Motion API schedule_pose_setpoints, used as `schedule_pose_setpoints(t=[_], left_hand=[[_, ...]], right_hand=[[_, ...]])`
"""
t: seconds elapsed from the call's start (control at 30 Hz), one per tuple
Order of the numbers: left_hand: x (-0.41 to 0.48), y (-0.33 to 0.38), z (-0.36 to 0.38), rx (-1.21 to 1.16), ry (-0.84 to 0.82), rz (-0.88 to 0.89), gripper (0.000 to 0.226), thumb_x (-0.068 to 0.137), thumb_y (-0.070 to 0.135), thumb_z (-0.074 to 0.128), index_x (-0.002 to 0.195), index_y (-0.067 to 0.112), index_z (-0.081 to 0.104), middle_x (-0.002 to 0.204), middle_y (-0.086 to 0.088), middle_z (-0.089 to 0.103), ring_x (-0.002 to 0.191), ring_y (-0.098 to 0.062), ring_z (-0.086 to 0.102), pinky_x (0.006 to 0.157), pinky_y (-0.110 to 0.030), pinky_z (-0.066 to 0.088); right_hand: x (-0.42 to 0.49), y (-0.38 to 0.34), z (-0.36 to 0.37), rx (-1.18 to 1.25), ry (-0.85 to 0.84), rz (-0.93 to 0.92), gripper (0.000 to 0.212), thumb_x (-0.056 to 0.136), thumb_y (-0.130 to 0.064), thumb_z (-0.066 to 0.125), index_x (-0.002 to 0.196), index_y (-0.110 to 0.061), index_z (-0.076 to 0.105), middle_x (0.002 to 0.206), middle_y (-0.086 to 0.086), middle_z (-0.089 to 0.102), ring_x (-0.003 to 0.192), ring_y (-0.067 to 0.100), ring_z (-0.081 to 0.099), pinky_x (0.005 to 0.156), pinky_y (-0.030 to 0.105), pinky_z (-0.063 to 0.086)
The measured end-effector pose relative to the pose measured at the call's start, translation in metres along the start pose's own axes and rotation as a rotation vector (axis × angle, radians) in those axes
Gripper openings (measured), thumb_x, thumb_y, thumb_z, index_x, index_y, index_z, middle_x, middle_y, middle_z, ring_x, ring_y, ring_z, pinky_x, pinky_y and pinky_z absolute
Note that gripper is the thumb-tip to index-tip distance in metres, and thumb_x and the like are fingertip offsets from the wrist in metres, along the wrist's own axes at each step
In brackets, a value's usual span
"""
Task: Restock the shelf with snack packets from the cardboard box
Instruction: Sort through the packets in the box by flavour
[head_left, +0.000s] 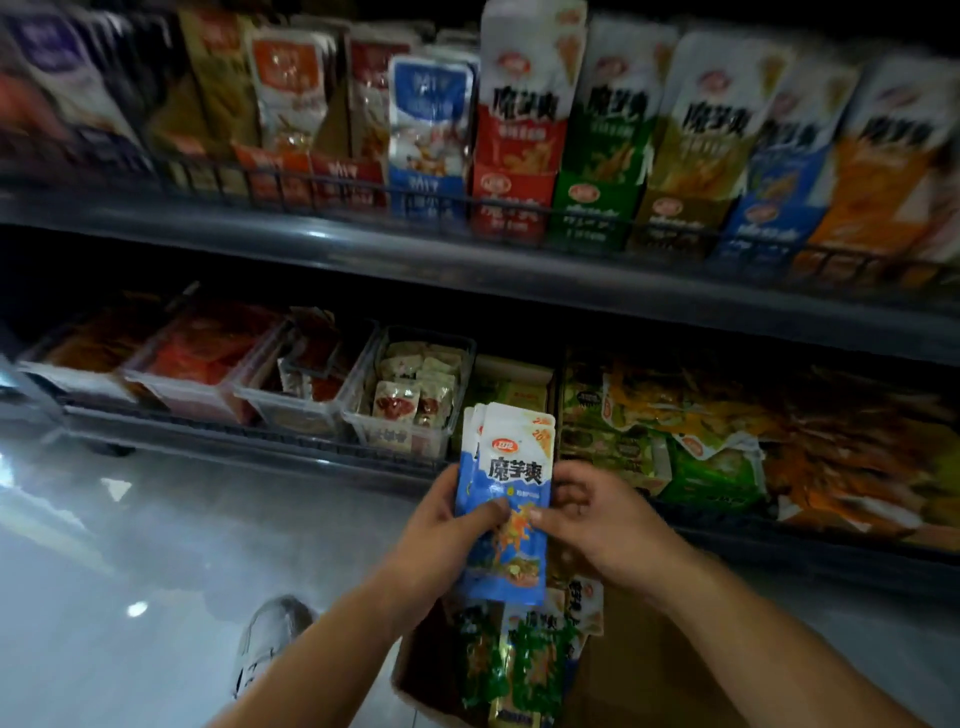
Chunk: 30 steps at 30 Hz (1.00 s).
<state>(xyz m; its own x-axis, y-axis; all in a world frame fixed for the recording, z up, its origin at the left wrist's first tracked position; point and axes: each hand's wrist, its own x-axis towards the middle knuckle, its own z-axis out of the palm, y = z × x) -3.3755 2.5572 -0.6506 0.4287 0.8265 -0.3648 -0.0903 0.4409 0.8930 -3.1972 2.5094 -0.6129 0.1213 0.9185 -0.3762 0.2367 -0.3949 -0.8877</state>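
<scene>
A small stack of blue-and-white snack packets (511, 486) stands upright between both hands, in front of the lower shelf. My left hand (441, 525) grips the stack from the left, thumb across its face. My right hand (597, 514) pinches its right edge with thumb and fingers. Below them the open cardboard box (639, 670) sits on the floor, holding green and blue packets (524, 660). The upper shelf (363, 244) carries rows of upright packets, among them a blue row (779, 171) of the same brand.
The lower shelf holds clear plastic bins (410, 384) of small packets at left and loose green and orange packets (727, 447) at right. A glossy grey floor (156, 545) lies at left, with my white shoe (270, 639) beside the box.
</scene>
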Motion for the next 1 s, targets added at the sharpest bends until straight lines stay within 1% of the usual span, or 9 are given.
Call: schedule_pose_setpoints(t=[0.1,0.2,0.3,0.43,0.57,0.63,0.7,0.83,1.0], left_hand=[[-0.007,0.036,0.016,0.044,-0.06,0.087,0.031,0.101,0.008,0.059,0.128,0.023,0.059,0.116,-0.005,0.077,0.106,-0.031,0.074,0.096,-0.053,0.058],[-0.015,0.066,0.036,0.081,-0.145,0.161,0.026,0.105,0.011,0.051,0.125,0.026,0.059,0.114,0.0,0.077,0.104,-0.025,0.074,0.085,-0.041,0.062],[-0.021,0.092,0.057,0.102,-0.189,0.209,0.023,0.106,0.015,0.049,0.124,0.026,0.058,0.112,0.002,0.077,0.102,-0.021,0.075,0.078,-0.033,0.061],[-0.019,0.123,0.09,0.175,-0.267,0.267,0.025,0.109,0.015,0.043,0.126,0.029,0.055,0.112,0.008,0.076,0.102,-0.012,0.074,0.076,-0.028,0.06],[-0.001,0.169,0.131,0.35,-0.33,0.374,0.036,0.106,0.002,0.045,0.13,0.027,0.053,0.116,0.005,0.071,0.097,-0.007,0.072,0.079,-0.033,0.063],[0.014,0.195,0.151,0.469,-0.285,0.521,0.035,0.103,0.005,0.056,0.131,0.025,0.054,0.117,0.008,0.071,0.104,-0.005,0.071,0.083,-0.028,0.061],[0.027,0.218,0.169,0.643,-0.17,0.716,0.043,0.1,0.013,0.064,0.14,0.024,0.052,0.122,0.009,0.068,0.112,-0.008,0.068,0.092,-0.031,0.059],[0.046,0.25,0.203,0.76,-0.015,0.91,0.049,0.1,0.018,0.065,0.146,0.021,0.049,0.121,0.006,0.066,0.108,-0.009,0.065,0.091,-0.03,0.059],[0.074,0.266,0.231,0.846,0.078,0.974,0.041,0.1,0.018,0.065,0.139,0.021,0.055,0.119,0.002,0.068,0.109,-0.017,0.066,0.091,-0.033,0.058]], right_hand=[[-0.011,-0.029,-0.011,0.013,0.034,-0.103,0.034,0.094,-0.015,0.067,0.125,-0.023,0.055,0.107,-0.004,0.074,0.092,0.01,0.073,0.067,0.03,0.06],[-0.024,-0.058,-0.024,0.036,0.041,-0.177,0.035,0.095,-0.014,0.067,0.123,-0.029,0.053,0.107,-0.005,0.075,0.095,0.013,0.073,0.073,0.038,0.062],[-0.035,-0.079,-0.041,0.026,0.07,-0.246,0.041,0.092,-0.011,0.07,0.122,-0.03,0.051,0.106,-0.004,0.075,0.093,0.014,0.074,0.069,0.037,0.062],[-0.044,-0.104,-0.076,-0.014,0.154,-0.309,0.04,0.091,-0.013,0.072,0.123,-0.029,0.055,0.104,-0.009,0.076,0.089,0.006,0.073,0.064,0.023,0.057],[-0.04,-0.129,-0.124,-0.03,0.317,-0.422,0.047,0.088,-0.009,0.074,0.125,-0.028,0.053,0.115,-0.002,0.072,0.097,0.008,0.071,0.072,0.026,0.059],[-0.035,-0.143,-0.152,-0.123,0.427,-0.498,0.055,0.086,-0.019,0.078,0.132,-0.03,0.05,0.124,-0.005,0.067,0.11,0.01,0.067,0.084,0.037,0.06],[-0.03,-0.156,-0.179,-0.226,0.53,-0.553,0.065,0.086,-0.028,0.078,0.141,-0.024,0.045,0.13,-0.006,0.062,0.118,0.012,0.061,0.093,0.043,0.057],[-0.024,-0.187,-0.215,-0.376,0.673,-0.687,0.055,0.09,-0.026,0.073,0.138,-0.021,0.047,0.125,-0.011,0.059,0.115,0.005,0.054,0.092,0.025,0.047],[-0.006,-0.202,-0.246,-0.441,0.716,-0.736,0.051,0.092,-0.021,0.071,0.137,-0.021,0.049,0.125,-0.01,0.06,0.116,0.007,0.056,0.096,0.03,0.051]])
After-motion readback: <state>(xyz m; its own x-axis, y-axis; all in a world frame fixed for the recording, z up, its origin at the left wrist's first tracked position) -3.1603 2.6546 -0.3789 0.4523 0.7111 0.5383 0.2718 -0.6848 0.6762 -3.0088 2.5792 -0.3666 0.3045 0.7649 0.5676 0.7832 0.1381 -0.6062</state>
